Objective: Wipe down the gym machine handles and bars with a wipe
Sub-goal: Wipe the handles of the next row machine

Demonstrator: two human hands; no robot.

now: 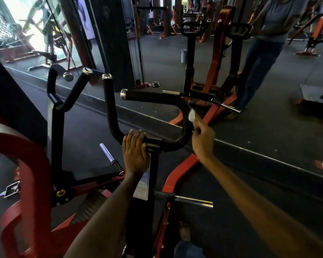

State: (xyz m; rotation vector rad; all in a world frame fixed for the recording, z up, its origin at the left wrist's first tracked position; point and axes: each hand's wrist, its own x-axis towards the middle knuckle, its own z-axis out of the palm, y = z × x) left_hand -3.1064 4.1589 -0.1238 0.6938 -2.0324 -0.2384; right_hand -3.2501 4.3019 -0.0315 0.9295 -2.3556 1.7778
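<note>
Two hands work: the right hand [202,141] pinches a soft, light wipe [191,114] against the stiff black handle bar [185,108] right of centre; the left hand [135,149] lies flat, fingers straight, on the bar's base.

Open gap inside curved black handle [183,108], betw its upright grip [109,101] & horizontal grip [149,95]; chrome peg [193,201] juts below.
</note>
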